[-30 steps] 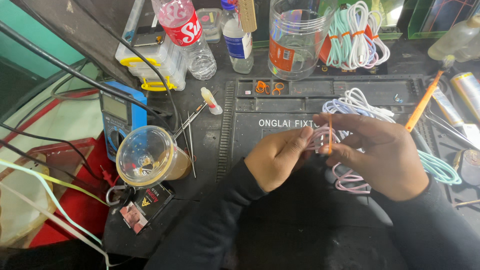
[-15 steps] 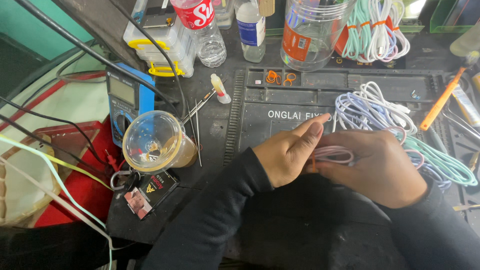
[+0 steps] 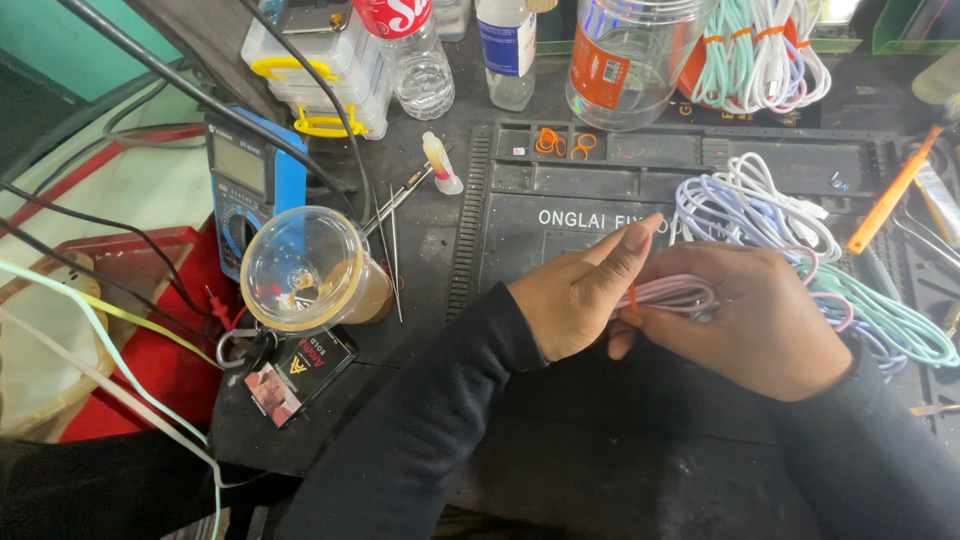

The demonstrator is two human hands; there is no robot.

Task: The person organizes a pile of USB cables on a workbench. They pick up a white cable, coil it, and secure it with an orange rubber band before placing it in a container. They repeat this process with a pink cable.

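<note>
Currently, our left hand [image 3: 575,300] and right hand [image 3: 745,320] both grasp one coiled pink cable [image 3: 670,296], orange band [image 3: 632,300] around it; loose cables [image 3: 760,205] lie beside.

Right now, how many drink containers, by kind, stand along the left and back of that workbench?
Clear plastic cups with a domed lid: 1
Plastic bottles: 2
Big clear plastic jars: 1
Total: 4
</note>
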